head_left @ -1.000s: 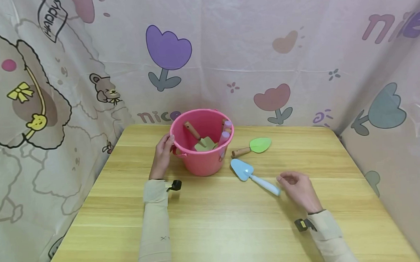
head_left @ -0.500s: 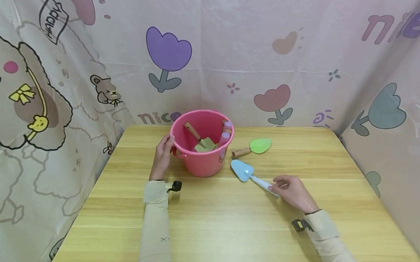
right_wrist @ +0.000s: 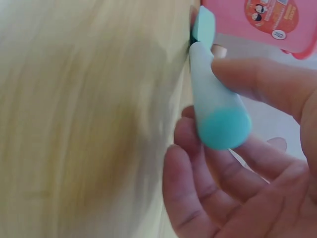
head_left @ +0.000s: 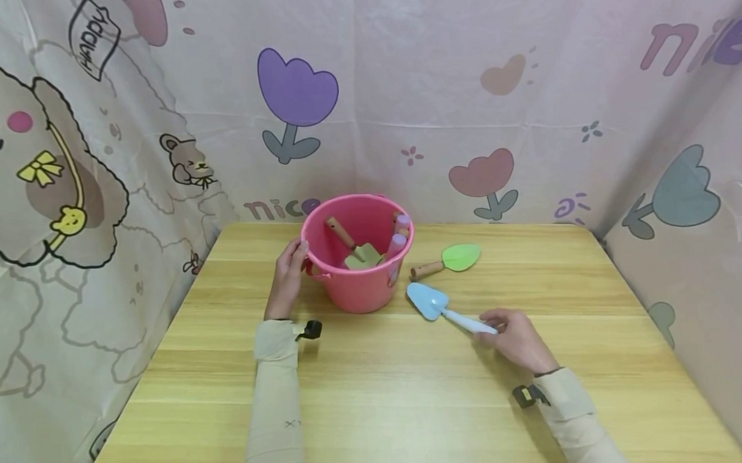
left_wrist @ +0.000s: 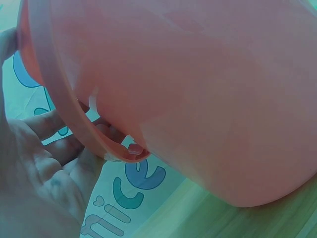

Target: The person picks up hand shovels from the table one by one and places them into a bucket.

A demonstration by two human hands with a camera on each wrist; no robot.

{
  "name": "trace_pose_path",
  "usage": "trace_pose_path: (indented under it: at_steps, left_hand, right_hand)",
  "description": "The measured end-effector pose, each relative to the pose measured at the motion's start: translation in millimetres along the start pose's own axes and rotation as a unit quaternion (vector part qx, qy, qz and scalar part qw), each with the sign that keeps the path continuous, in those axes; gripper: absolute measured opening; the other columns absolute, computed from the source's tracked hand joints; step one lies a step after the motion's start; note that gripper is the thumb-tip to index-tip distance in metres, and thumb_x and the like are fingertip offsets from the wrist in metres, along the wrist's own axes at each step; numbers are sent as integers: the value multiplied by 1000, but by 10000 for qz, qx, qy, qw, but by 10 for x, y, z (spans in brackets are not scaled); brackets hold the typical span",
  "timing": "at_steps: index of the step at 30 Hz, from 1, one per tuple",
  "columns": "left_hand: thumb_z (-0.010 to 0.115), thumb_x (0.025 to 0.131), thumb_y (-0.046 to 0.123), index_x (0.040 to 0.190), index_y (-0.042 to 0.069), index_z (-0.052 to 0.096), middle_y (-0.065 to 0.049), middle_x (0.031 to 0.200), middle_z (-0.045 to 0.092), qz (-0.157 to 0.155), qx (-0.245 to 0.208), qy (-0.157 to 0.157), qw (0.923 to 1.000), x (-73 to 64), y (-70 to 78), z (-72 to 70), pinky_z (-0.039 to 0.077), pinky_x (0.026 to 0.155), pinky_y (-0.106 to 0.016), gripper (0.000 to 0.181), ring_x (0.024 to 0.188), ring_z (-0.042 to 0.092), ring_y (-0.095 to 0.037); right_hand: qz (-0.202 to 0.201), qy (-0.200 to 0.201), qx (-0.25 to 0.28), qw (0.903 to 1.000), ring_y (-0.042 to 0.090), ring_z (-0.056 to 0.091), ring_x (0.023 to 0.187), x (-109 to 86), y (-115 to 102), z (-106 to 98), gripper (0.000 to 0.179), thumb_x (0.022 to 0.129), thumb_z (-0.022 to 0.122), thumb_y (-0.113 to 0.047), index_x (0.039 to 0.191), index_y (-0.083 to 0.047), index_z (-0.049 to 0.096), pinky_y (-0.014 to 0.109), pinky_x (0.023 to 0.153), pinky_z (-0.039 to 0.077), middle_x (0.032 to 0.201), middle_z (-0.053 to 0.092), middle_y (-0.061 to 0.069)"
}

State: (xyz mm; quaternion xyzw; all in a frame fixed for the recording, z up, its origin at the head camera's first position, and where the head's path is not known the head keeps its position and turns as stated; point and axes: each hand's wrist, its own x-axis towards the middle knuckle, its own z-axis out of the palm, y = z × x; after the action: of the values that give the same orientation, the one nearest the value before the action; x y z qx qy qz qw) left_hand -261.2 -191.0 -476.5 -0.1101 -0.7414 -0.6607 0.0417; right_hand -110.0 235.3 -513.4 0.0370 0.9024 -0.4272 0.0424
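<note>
A pink bucket (head_left: 357,292) stands at the back of the table, left of centre. My left hand (head_left: 283,281) holds its left rim, with the thumb at the rim and the fingers behind the hanging handle (left_wrist: 81,126) in the left wrist view. My right hand (head_left: 517,341) pinches the handle end of a light-blue trowel (head_left: 428,302). In the right wrist view, thumb and fingers lie round that pale handle (right_wrist: 210,89). The blade points toward the bucket. Inside the bucket lie a small wooden-handled shovel (head_left: 364,257) and purple-tipped handles (head_left: 396,245).
Behind the blue trowel, right of the bucket, lies a green leaf-shaped trowel (head_left: 460,257) with a wooden handle. The wooden table (head_left: 380,406) meets a printed cloth backdrop (head_left: 395,83) at its back, and cloth also hangs at both sides.
My right hand has moved left onto the blue trowel's handle and taken hold of it; the handle end has lifted slightly. The left hand and bucket have stayed put.
</note>
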Motion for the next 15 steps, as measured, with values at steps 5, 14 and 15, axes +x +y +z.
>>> trace_pose_path:
  at_steps: [5,14,15]
  left_hand:
    - [46,107,50,151,10,48,-15,146,54,-13,5,25,10000,-7,0,-4,38,125,-45,59,141,52,-30]
    - [45,107,50,149,8,49,-18,144,55,39,39,61,10000,17,-26,-3,39,124,-47,60,138,53,-32]
    - [45,107,50,149,8,49,-18,144,55,32,46,66,10000,17,-25,-1,39,124,-47,60,138,53,-32]
  right_hand:
    - [-35,334,326,9989,14,61,77,29,2,-14,39,92,75,-11,128,2,67,22,59,51,118,70,24]
    - [101,757,1732,9819,0,70,92,78,-9,7,48,95,74,-17,136,5,60,18,76,59,134,61,28]
    - [98,810,1882,9787,-2,70,92,84,-17,12,49,96,74,-16,137,6,60,17,77,60,135,61,29]
